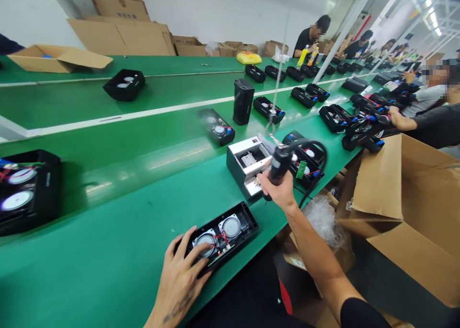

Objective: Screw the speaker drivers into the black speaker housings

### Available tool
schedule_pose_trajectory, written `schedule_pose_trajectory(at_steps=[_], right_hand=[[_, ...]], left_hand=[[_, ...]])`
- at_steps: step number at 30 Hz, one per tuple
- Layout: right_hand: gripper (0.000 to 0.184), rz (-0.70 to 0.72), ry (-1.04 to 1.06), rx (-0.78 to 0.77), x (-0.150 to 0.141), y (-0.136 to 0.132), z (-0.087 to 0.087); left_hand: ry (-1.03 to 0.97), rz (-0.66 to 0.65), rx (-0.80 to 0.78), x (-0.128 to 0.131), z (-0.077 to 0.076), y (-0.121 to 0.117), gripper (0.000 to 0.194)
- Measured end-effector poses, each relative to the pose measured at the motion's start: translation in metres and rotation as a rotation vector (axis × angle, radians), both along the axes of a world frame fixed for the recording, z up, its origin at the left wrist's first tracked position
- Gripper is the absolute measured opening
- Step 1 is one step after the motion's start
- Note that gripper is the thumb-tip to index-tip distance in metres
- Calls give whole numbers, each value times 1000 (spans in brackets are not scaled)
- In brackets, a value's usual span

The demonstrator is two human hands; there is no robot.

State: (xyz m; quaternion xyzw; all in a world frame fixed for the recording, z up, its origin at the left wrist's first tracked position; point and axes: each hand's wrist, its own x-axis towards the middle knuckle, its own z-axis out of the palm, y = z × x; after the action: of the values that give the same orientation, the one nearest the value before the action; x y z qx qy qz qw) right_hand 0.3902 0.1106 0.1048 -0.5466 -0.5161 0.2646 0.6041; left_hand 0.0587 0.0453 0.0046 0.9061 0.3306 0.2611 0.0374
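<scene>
A black speaker housing (230, 242) lies open side up on the green bench in front of me. Two round speaker drivers, red wires and a small board show inside it. My left hand (185, 265) grips the housing's left end, with fingers reaching over the edge onto a driver. In my right hand (278, 186) is a black electric screwdriver (280, 163), held above the right side of a screw feeder (235, 167). From the screwdriver's top a cable loops away to the right. Its tip is hidden behind my hand.
More speaker housings (124, 84) sit along the green conveyor (179, 136), one of them (30, 191) at the far left. Other housings with a green circuit board (302, 170) lie right of the feeder. A large open carton (381, 175) stands lower right. Co-workers (427, 103) sit further along.
</scene>
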Motion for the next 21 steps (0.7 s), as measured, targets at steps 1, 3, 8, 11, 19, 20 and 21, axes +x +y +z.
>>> schedule_pose_trajectory(at_steps=[1,3,8,11,19,20,21], right_hand=[[32,29,107,31,-5,-11,3],[34,96,285,120,-18,-33,9],[31,252,345,201,-56,-65,11],[28,299,309,182,-73,-66,4],[30,329,249,162,-83,-60,-9],[31,337,259,173,-84,-60,-9],[31,343,270,180,-84,-59,-9]], left_hand=[[-22,26,-54,2,2,-2,10],[-52,63,-142,6,5,-6,14],[-59,70,-157,8,12,-8,17],[-45,56,-140,7,11,-8,17],[-58,50,-139,7,7,-7,15],[-55,49,-135,7,8,-7,15],[-49,48,-132,7,9,-7,14]])
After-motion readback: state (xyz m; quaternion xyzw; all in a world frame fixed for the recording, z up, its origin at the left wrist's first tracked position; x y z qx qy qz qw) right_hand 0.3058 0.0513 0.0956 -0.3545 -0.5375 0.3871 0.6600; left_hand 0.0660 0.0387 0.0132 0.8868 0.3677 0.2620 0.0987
